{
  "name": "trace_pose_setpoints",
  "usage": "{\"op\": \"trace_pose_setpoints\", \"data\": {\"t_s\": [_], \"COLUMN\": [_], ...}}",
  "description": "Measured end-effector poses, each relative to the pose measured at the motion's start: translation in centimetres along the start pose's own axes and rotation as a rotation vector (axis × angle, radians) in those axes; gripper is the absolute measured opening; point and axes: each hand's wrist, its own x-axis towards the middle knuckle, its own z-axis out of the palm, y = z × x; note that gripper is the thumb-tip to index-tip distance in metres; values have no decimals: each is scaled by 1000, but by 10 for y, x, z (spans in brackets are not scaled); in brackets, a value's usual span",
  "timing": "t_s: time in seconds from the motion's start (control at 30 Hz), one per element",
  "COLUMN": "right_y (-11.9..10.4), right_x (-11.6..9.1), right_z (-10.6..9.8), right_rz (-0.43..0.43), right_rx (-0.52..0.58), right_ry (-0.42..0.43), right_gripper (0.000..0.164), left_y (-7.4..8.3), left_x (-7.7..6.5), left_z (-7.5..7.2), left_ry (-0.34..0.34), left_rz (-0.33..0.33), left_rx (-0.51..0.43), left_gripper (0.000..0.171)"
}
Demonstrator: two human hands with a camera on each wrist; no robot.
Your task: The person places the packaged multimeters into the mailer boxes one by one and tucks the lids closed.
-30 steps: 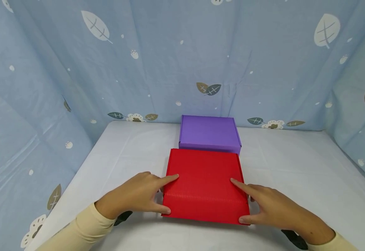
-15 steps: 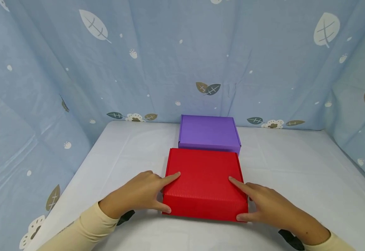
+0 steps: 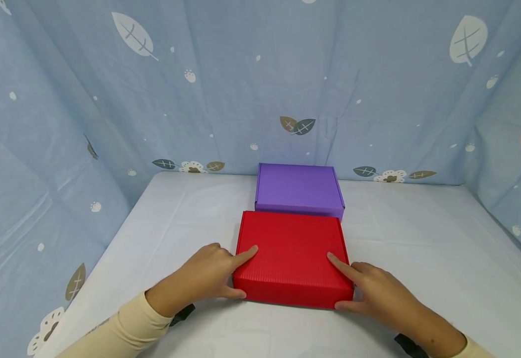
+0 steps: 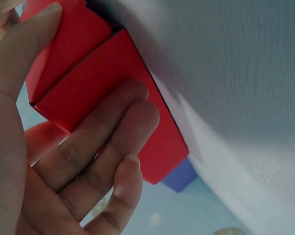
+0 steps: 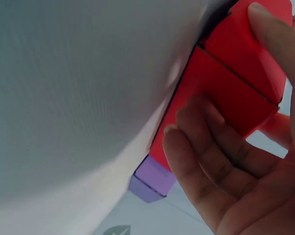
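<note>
A red cardboard box (image 3: 291, 243) lies on the white-covered table, its lid down and its ribbed front panel (image 3: 292, 292) facing me. At its left side my left hand (image 3: 204, 273) grips it, index finger on the lid and thumb at the front panel. My right hand (image 3: 383, 291) mirrors this at the right side. Both wrist views show the other fingers bent along the side walls (image 4: 103, 81), and each thumb against the front panel (image 5: 242, 44). A dark gap shows under that panel's lower edge near the table. Directly behind is a closed purple box (image 3: 299, 188).
The white tablecloth (image 3: 188, 214) spreads around both boxes. Blue leaf-patterned curtains (image 3: 224, 89) hang at the back and both sides. A dark strap piece (image 3: 183, 314) shows under the left wrist, and another (image 3: 410, 346) under the right.
The red box's front panel has swung inward and down, its lower edge moving back toward the box. Both thumbs moved with it; the index fingers stayed on the lid. The purple box has not moved.
</note>
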Motion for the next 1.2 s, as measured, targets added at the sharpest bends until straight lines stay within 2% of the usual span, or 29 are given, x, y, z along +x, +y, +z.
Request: {"op": "trace_pose_setpoints", "data": {"t_s": [0.23,0.47,0.63,0.97,1.1,1.2], "right_y": [-6,-8,-9,-11,-9,-7], "right_x": [0,-1,-1,-2,-3,-4], "right_z": [2,4,5,3,-2,-7], "right_rz": [15,41,63,51,45,52], "right_rx": [-49,-44,-40,-26,-47,-42], "right_ry": [63,68,55,31,19,37], "right_gripper": [92,91,92,91,84,76], "left_y": [3,6,6,1,-3,-10], "left_x": [0,0,0,-5,-6,-5], "left_z": [5,8,9,6,4,1], "left_ry": [74,130,125,66,54,99], "left_rz": [8,14,22,3,-39,-89], "left_rx": [72,98,98,72,9,-26], "left_gripper": [83,81,80,81,72,68]}}
